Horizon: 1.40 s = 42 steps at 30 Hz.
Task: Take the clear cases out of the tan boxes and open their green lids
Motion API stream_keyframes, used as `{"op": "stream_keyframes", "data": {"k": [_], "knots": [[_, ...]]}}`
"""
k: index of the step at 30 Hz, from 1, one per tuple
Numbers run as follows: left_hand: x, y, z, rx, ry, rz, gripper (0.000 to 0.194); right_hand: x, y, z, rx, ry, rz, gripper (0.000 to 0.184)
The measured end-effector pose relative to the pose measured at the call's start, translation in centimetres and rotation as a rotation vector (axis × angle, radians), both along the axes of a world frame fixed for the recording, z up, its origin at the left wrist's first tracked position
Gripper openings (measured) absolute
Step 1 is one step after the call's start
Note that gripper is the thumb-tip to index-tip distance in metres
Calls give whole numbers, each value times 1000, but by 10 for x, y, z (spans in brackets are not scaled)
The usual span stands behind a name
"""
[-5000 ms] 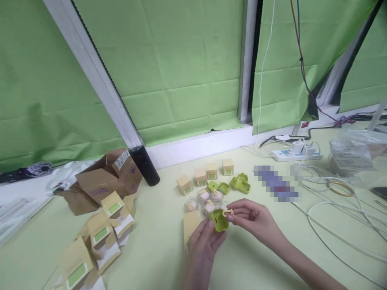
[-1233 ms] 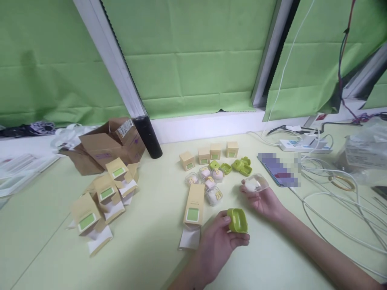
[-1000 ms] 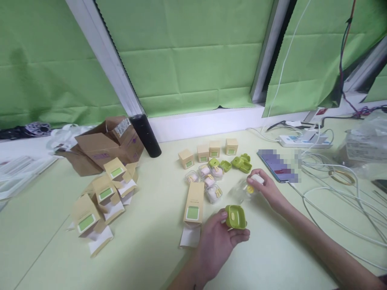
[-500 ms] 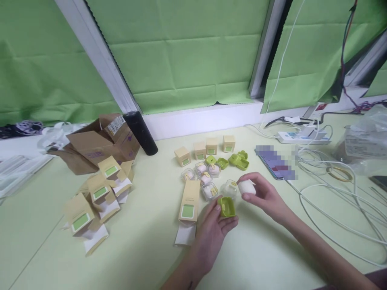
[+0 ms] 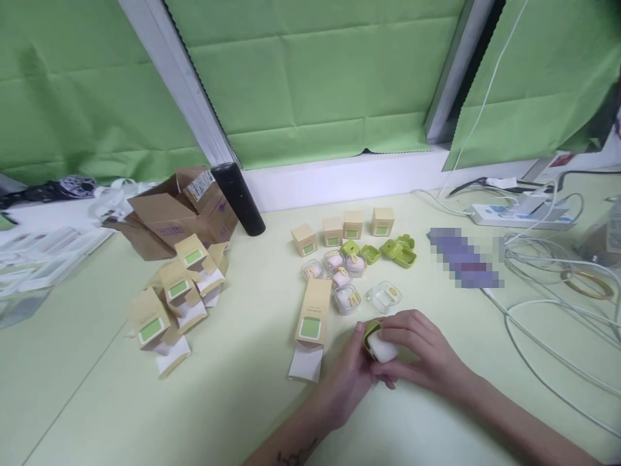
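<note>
A: How are the hands posed?
B: The left hand [image 5: 348, 375] reaches up from the lower left, its thumb against the near side of the green cover [image 5: 369, 333] and its fingers curled beneath. The right hand [image 5: 418, 346] comes in from the right, fingers bent over the top of the white case [image 5: 385, 350], thumb below.

A: And each grip?
B: The left is closed around the cover. The right is pinched on the case, fingers and thumb only as far apart as the case is thick.

A: How do the two pieces look?
B: The cover is olive green and open-mouthed, mostly hidden by the hands. The case is plain white, smooth, round-cornered and tilted, partly in the cover's mouth.

A: Where are they?
B: Above the counter [image 5: 223, 401], nearer the wearer than the clear box [image 5: 385, 297] and to the right of the long carton [image 5: 313, 314].
</note>
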<state>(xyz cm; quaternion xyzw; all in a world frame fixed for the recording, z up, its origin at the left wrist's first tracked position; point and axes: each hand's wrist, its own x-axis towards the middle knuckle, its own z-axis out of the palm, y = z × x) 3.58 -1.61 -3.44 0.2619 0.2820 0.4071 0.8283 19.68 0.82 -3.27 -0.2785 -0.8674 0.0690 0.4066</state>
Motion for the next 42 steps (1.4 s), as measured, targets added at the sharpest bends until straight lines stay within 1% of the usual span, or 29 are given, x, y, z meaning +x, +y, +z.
{"op": "stream_keyframes", "data": {"k": [4,7,11,14,19,21,25,29,33,38,42], "knots": [[0,1,-5,30,29,15,41,-1,0,1,16,-105,3,28],[0,2,-7,-5,57,27,37,-2,-1,3,-44,-96,43,25],[0,3,0,-68,83,24,35,-3,-4,3,-80,-96,56,23],[-1,5,4,-63,59,8,35,-3,-7,1,-53,-61,41,25],[0,5,6,-110,10,23,33,-4,-9,0,3,-42,24,28],[0,4,6,-126,-3,29,33,-4,-9,0,15,-49,8,29],[1,3,2,-105,-12,3,39,-2,-9,-1,35,-76,-27,27],[1,2,-3,-113,-26,-19,41,-1,-8,2,41,-148,-6,24],[3,1,-3,-118,-33,-4,42,-1,-10,4,52,-165,-9,21],[3,1,-2,-108,-42,-9,43,0,-9,4,-11,-178,-16,16],[2,2,-5,-113,-7,-14,44,2,-7,2,-54,-140,25,19]]}}
